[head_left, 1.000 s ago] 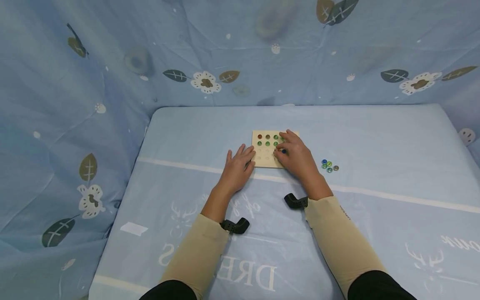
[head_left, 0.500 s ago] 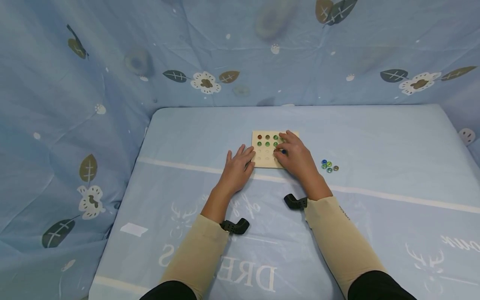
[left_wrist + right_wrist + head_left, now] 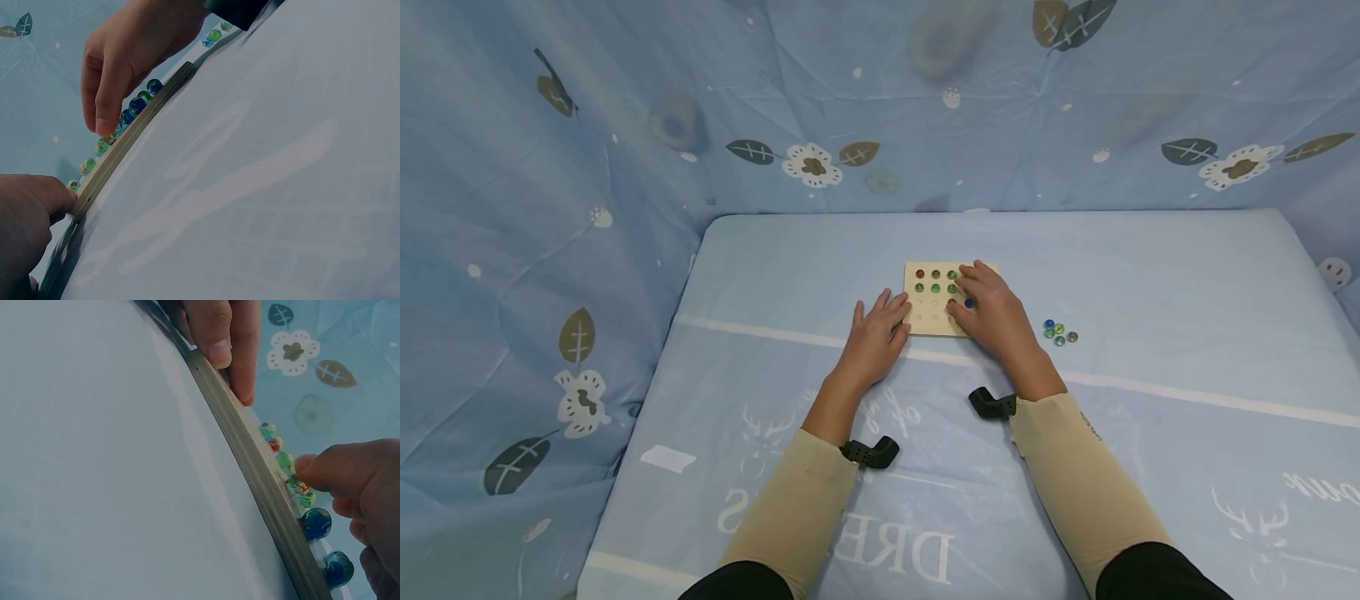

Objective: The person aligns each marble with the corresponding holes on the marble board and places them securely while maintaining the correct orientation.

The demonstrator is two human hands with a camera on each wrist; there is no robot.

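A pale wooden board (image 3: 928,327) with rows of round hollows lies on the table, glass marbles seated in its far rows. My left hand (image 3: 872,335) rests at the board's left edge with fingers spread, the thumb by the near corner. Over the board's right part is my right hand (image 3: 995,315). Its thumb and index finger stand apart beside a reddish-brown marble (image 3: 951,302). A dark blue marble (image 3: 968,303) shows under that hand. In the right wrist view, the right thumb (image 3: 306,465) is close to a green marble (image 3: 285,461). The palm hides the board's right side.
Several loose marbles (image 3: 1059,340) lie to the right of the board. A white paper patch (image 3: 667,458) is at the table's left. Patterned blue cloth (image 3: 880,100) hangs behind the far edge. A black wrist camera (image 3: 992,403) sticks out from the right forearm.
The right thumb and index finger, together at the reddish-brown marble before, have parted, leaving it in the board. The left hand stays where it was.
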